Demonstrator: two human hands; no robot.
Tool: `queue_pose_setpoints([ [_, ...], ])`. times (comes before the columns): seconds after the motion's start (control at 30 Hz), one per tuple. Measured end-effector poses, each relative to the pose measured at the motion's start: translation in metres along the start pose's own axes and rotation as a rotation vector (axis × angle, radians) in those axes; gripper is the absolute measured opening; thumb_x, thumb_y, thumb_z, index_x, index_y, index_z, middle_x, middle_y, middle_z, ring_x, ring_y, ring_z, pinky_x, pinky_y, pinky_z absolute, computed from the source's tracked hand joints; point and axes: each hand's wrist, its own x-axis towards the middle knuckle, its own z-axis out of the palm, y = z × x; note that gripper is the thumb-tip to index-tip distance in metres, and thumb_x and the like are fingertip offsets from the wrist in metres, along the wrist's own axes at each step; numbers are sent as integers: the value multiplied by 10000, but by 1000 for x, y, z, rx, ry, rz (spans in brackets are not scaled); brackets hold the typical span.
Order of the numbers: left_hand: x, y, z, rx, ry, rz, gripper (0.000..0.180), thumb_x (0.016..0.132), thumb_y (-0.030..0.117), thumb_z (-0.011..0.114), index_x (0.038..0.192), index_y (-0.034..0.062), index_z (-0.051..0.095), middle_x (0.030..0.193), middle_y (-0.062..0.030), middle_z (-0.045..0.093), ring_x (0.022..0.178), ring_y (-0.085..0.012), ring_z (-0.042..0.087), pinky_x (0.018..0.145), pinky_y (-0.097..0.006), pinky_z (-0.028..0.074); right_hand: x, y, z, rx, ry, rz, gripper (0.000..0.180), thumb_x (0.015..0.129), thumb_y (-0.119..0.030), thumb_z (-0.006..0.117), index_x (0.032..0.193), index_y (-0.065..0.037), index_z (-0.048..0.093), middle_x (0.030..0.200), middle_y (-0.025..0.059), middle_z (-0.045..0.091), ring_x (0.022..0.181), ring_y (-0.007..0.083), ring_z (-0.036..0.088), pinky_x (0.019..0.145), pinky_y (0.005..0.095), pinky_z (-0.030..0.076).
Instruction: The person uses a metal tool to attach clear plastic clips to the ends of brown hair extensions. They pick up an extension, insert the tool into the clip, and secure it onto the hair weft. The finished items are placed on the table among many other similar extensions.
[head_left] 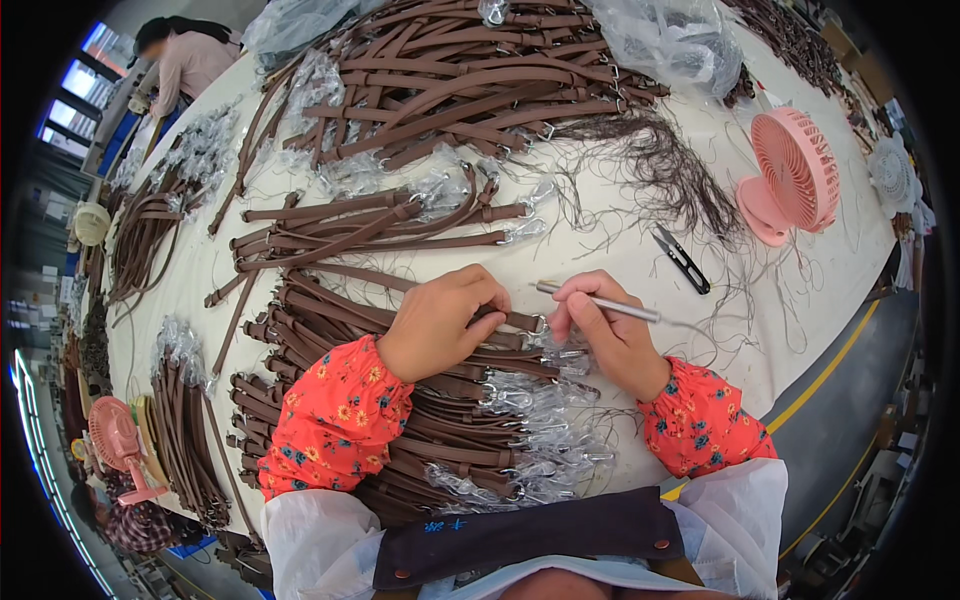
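My left hand (440,320) is closed, thumb and fingers pinching a brown strap (524,321) near its end with a metal ring. In my right hand (615,335) is a slim silver pen-shaped tool (625,308), its thin tip directed left and a thin cord trailing from its back end. The tip is apart from the strap, just above its end. Below both hands lies a thick row of similar brown straps (450,452), their metal hardware wrapped in clear plastic (530,440).
A large heap of brown straps (470,85) covers the far side. Loose dark threads (670,170) spread beside it, near black thread snips (683,262) and a pink fan (790,170). Another pink fan (118,440) stands left. A person (190,62) works at the far left.
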Motion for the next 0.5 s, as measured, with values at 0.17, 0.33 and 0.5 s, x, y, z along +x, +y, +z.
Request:
queue_pose_setpoints([
  [0.17,1,-4,-26,-143,-429,-95,89,876,110,732,919,33,722,865,-91,679,691,-208,646,638,-305,501,0,-6,3,-388,-129,-196,137,1011,-129,592,1100,-26,609,983,138,692,863,228,703,776,331,553],
  [0.33,10,-7,-16,356,346,122,260,847,58,714,1102,52,664,1108,-98,652,1032,-323,605,914,-414,471,-2,-9,4,-401,-211,-162,113,996,-134,605,1063,-49,638,908,121,691,799,305,694,719,378,547],
  [0.5,5,-21,-6,256,151,25,174,818,49,738,981,63,679,1003,-102,641,962,-317,605,832,-411,493,-2,-6,4,-520,-236,-282,131,1013,-163,583,1060,-54,638,898,108,697,772,290,693,702,371,547],
])
